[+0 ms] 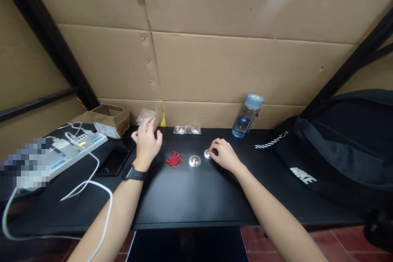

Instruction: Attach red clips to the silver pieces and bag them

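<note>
My left hand (146, 139), with a black watch on its wrist, is at the clear plastic bags (147, 114) near the cardboard wall; its fingers are bent and partly apart, and whether they grip a bag is unclear. My right hand (223, 154) has its fingers closed at the edge of a shiny metal disc (207, 154) on the black table. Left of that lies another metal disc (195, 161) with a red spot at its middle. A small pile of red cords (174, 159) sits between the hands. Two bagged discs (181, 130) lie side by side behind them.
A water bottle (245, 116) with a blue lid stands at the back right, beside a black backpack (331, 151). On the left are an open cardboard box (115, 120), a dark phone (113, 160), a white power strip (78, 151) and white cables. The cardboard wall (215, 65) bounds the back.
</note>
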The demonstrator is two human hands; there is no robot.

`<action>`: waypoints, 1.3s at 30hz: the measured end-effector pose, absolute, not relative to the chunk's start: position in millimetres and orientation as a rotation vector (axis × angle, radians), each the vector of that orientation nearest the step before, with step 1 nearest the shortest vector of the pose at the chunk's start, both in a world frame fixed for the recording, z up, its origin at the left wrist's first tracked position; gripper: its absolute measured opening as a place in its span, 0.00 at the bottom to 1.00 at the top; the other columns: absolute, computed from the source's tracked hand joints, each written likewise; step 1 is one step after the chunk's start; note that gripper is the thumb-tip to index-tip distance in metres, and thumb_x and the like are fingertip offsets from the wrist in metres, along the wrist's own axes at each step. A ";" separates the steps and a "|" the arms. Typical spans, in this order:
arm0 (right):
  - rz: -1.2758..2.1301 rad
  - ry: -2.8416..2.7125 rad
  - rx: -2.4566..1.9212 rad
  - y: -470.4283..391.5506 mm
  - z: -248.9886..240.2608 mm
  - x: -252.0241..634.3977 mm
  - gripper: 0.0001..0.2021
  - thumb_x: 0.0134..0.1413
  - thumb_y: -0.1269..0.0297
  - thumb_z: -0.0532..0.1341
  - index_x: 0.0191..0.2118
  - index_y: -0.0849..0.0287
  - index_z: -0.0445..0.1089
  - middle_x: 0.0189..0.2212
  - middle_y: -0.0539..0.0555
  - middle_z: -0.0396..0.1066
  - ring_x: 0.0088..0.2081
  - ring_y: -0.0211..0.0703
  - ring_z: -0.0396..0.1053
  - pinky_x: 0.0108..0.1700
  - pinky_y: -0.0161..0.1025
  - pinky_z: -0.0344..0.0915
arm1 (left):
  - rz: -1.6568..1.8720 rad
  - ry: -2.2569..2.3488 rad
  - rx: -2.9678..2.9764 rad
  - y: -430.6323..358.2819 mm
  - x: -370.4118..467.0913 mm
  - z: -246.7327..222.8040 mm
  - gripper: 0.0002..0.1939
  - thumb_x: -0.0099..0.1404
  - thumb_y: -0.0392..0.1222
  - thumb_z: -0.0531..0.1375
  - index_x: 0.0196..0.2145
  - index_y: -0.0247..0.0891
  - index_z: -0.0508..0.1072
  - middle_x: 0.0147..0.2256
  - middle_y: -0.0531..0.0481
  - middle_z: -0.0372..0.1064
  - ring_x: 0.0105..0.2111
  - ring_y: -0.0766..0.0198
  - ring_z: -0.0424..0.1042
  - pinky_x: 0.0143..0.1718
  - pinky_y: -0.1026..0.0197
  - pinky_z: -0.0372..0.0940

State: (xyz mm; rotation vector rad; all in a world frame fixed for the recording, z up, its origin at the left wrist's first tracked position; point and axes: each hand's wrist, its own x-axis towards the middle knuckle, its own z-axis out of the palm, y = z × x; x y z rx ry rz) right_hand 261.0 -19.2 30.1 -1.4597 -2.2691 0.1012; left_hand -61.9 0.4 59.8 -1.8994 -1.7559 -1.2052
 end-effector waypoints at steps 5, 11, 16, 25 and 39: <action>0.102 -2.281 -1.456 -17.8 27.6 261.2 0.02 0.58 0.67 0.65 0.34 0.55 0.74 0.43 0.54 0.71 0.44 0.46 0.66 0.46 0.43 0.60 | -1.057 -1.518 -2.288 -5.2 -42.7 51.0 0.26 0.71 0.38 0.51 0.65 0.43 0.62 0.64 0.40 0.63 0.62 0.51 0.63 0.56 0.49 0.53; 0.094 -2.285 -1.451 -16.4 25.7 261.6 0.02 0.58 0.67 0.65 0.34 0.54 0.75 0.43 0.54 0.72 0.45 0.47 0.66 0.46 0.44 0.61 | -0.745 -1.220 -2.812 -19.6 -1.2 30.5 0.28 0.71 0.34 0.50 0.67 0.46 0.58 0.65 0.44 0.61 0.59 0.56 0.67 0.55 0.51 0.55; 0.090 -2.283 -1.443 -18.2 27.1 260.9 0.02 0.57 0.67 0.65 0.33 0.54 0.74 0.43 0.54 0.72 0.45 0.48 0.66 0.46 0.45 0.62 | -0.768 -1.182 -2.897 -20.8 6.0 26.7 0.25 0.73 0.35 0.50 0.66 0.45 0.60 0.63 0.43 0.63 0.57 0.55 0.68 0.54 0.51 0.56; 0.314 -1.934 -1.286 -5.5 22.4 242.5 0.30 0.53 0.62 0.68 0.61 0.50 0.61 0.55 0.57 0.72 0.54 0.53 0.69 0.57 0.53 0.63 | -1.022 -1.215 -2.913 -18.0 3.2 30.7 0.21 0.75 0.39 0.49 0.63 0.46 0.64 0.61 0.45 0.66 0.60 0.57 0.66 0.54 0.53 0.57; 0.692 -1.792 -1.153 12.6 30.4 240.3 0.26 0.53 0.65 0.66 0.59 0.51 0.65 0.40 0.52 0.80 0.45 0.49 0.77 0.55 0.51 0.67 | -1.344 -1.202 -2.957 -19.6 0.2 35.8 0.27 0.69 0.40 0.58 0.65 0.48 0.63 0.63 0.46 0.64 0.63 0.53 0.62 0.62 0.48 0.58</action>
